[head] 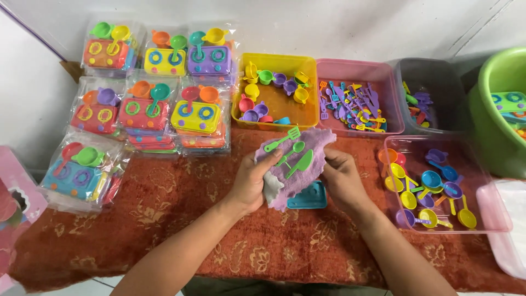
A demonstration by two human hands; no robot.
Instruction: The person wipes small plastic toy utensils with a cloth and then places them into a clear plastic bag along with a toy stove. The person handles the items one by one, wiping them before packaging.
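Note:
My left hand and my right hand together hold a purple cloth spread between them over the red patterned mat. On the cloth lie a green toy spatula, a green toy spoon and a green toy knife. A teal toy stove piece sits on the mat just under the cloth, between my hands.
Several bagged toy stove sets are stacked at the left. Behind stand a yellow tub of toy pots, a pink tub of utensils and a grey tub. A clear pink tub of toy pans sits right, a green basin beyond.

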